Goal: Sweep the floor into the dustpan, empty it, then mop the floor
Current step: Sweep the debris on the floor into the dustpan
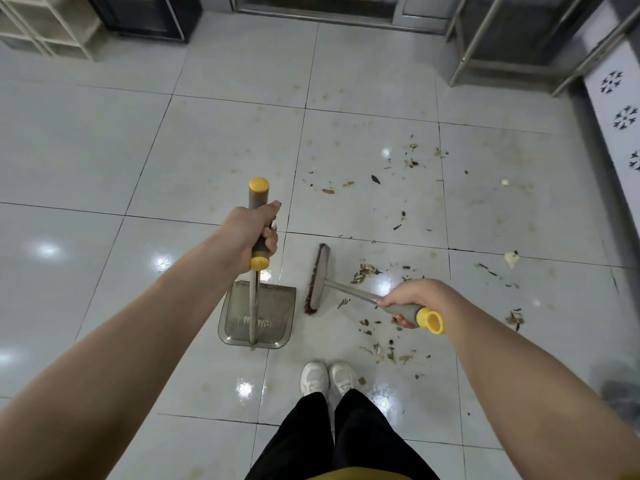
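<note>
**Sweep step live: pan parked, broom head at its mouth, most debris not yet collected**

Forearms fill the bottom of the view, both bare, reaching forward and down. Below them: black trousers, white sneakers (329,377) together on the tile.

Left hand (251,233) is wrapped tight round the grey-and-yellow grip of the dustpan handle (258,206). Shaft runs straight down to the dustpan (273,313), which sits flat on the floor just ahead-left of the feet. Upright hold looks meant to pin the pan so it doesn't slide when stuff gets pushed in. Pan looks empty or nearly so; can't tell through the tinted tray.

Right hand (412,299) is clamped on the broom handle (420,315), yellow end cap pointing back at the camera. Shaft angles low to the broom head (318,278), bristles down, just right of the pan's edge. Low angle reads as a short sideways stroke toward the pan.

Debris (367,271): dry leaves and scraps, scattered right of the broom and further out. One cluster near the feet, more well apart toward the right.

Floor (104,150): glossy pale tiles, dark grout, yellowish stains, light glare spots. Metal rack legs (478,46) top right, dark cabinet (149,15) top left, a white patterned panel (620,109) at right.

Judgement: early in the task. Emptying and mopping both still ahead.
</note>
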